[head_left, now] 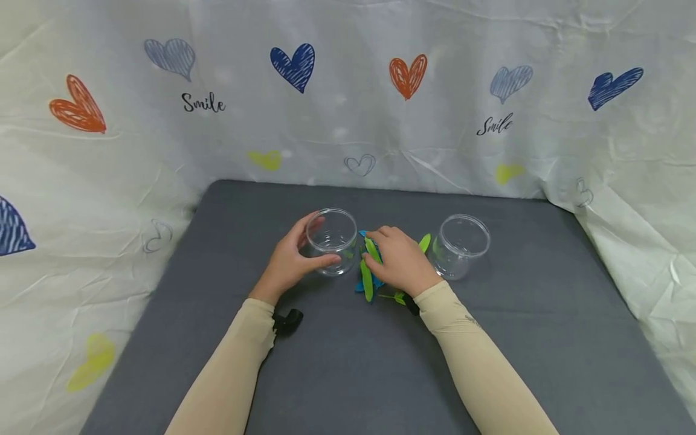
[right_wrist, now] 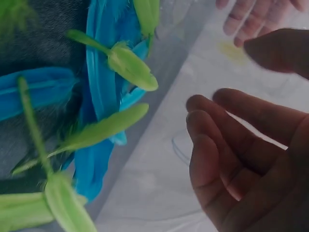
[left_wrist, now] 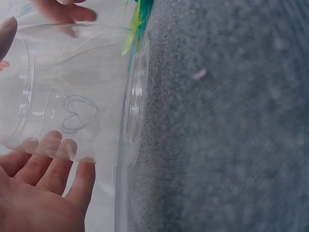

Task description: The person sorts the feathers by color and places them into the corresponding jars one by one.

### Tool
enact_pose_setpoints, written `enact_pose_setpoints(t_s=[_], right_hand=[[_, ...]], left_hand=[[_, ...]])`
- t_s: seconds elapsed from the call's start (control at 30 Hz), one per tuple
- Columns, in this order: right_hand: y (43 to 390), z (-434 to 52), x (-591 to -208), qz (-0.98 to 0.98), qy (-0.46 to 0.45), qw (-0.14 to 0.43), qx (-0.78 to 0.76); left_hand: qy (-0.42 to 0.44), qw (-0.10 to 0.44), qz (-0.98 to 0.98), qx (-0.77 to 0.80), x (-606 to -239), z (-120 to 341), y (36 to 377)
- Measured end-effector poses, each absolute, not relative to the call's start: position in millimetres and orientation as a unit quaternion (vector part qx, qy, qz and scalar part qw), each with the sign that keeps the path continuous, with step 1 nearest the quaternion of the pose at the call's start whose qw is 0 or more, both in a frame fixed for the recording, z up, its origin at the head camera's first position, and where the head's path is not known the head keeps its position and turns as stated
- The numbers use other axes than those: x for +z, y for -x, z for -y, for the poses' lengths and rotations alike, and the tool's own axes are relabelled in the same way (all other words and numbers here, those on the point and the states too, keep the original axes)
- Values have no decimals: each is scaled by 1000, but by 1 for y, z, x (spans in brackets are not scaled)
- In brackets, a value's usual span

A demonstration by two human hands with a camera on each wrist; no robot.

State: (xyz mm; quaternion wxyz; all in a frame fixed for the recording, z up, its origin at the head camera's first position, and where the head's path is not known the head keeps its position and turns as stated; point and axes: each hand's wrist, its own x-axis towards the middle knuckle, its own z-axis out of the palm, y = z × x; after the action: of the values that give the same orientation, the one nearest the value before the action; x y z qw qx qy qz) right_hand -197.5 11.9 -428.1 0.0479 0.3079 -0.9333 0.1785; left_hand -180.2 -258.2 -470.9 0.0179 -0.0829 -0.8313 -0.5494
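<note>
- My left hand (head_left: 290, 260) is wrapped round the left jar (head_left: 331, 240), thumb on the near side and fingers on the far side. The jar stands upright near the middle of the grey desk (head_left: 348, 362).
- The left wrist view confirms that grip: fingertips (left_wrist: 58, 150) lie against the clear wall of the left jar (left_wrist: 72, 96), which fills the left half of that picture.
- My right hand (head_left: 399, 260) lies over the pile of feathers (head_left: 368, 272) just right of that jar. From the head view its fingers are curled down onto a green one, but I cannot tell for sure that it is pinched.
- In the right wrist view the fingers (right_wrist: 227, 140) are loosely bent with nothing between them, and the green and blue feathers (right_wrist: 101, 121) lie spread on the desk beside them.
- The right jar (head_left: 461, 244) stands apart to the right of the pile, upright and untouched.
- My judgement of progress: both jars look empty, apart from feathers seen through the glass, and the whole pile lies on the desk between them. So the work looks barely begun; as I read it, every feather is yet to go in.
</note>
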Motion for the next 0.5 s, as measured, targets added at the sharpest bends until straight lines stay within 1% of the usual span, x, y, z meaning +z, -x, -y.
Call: enact_pose_setpoints(t_s=[0.27, 0.5], right_hand=[[210, 1, -431, 947, -284, 22, 146], [218, 12, -436, 956, -246, -4, 159]], left_hand=[[93, 14, 821, -563, -472, 257, 182], [99, 14, 821, -562, -473, 259, 181]])
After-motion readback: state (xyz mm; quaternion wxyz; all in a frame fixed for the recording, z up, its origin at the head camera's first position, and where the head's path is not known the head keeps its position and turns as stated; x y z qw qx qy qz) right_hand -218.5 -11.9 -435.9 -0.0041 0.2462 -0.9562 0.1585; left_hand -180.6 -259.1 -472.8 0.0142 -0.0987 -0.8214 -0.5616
